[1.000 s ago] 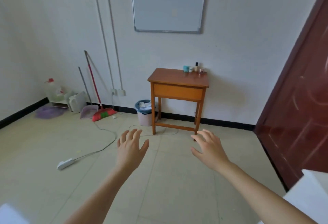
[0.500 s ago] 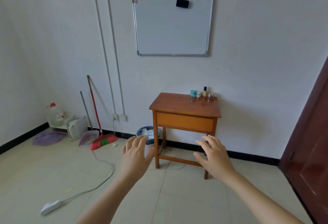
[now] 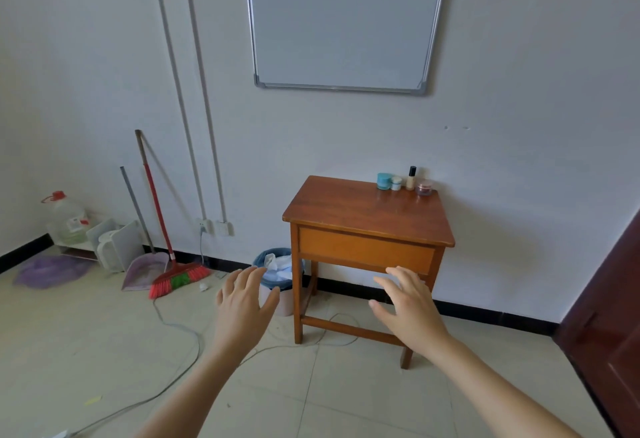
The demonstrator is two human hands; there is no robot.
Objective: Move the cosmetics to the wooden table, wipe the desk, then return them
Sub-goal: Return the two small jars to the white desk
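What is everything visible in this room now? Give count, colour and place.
orange-brown wooden table: one, brown, against the wall.
small cosmetic containers: four; teal, white, beige, pink; tabletop's back right corner.
metal-framed whiteboard: one, white, wall above table.
red-handled broom: one, red, leaning on wall, left.
pale purple dustpan: one, purple, beside broom.
bag-lined waste bin: one, pink with blue liner, left of table.
clear plastic jug: one, red cap, far left.
dark red door: one, red, right edge.
left hand: one, open, empty, before bin.
right hand: one, open, empty, before table.
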